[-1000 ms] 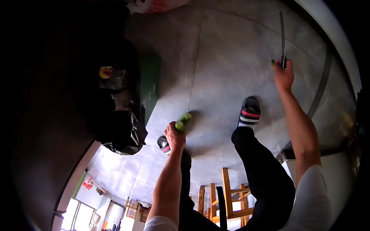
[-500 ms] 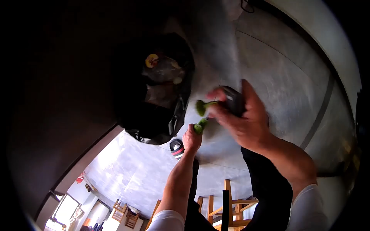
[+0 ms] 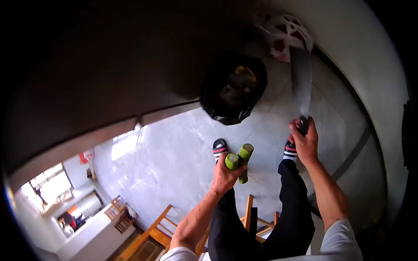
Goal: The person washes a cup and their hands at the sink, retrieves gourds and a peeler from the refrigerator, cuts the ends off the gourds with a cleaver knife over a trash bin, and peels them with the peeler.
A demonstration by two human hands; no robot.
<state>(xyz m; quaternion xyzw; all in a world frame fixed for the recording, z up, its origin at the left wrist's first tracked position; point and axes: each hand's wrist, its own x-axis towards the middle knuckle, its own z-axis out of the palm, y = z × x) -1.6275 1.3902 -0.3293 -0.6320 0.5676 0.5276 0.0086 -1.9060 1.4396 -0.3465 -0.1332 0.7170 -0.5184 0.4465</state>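
My left hand [image 3: 226,177] is closed around two long green gourds [image 3: 245,152], which look like loofahs or cucumbers. Their pale cut ends face up. Off to the right, my right hand [image 3: 307,141] grips the black handle of a large kitchen knife [image 3: 301,82]. Its broad blade points away from me, well apart from the gourds. Beyond my left hand stands a bin lined with a black plastic bag [image 3: 226,117], with scraps dimly visible inside.
A white plastic bag [image 3: 291,28] with reddish contents lies by the wall behind the blade. A dark counter side [image 3: 109,78] rises at the left. My feet in striped slippers [image 3: 220,147] rest on grey tiles, and a wooden chair [image 3: 159,232] stands behind me.
My right hand has moved right, away from the gourds, with the knife now extended forward. The small green piece at its fingers is gone from view. My view has turned, showing more of the room.
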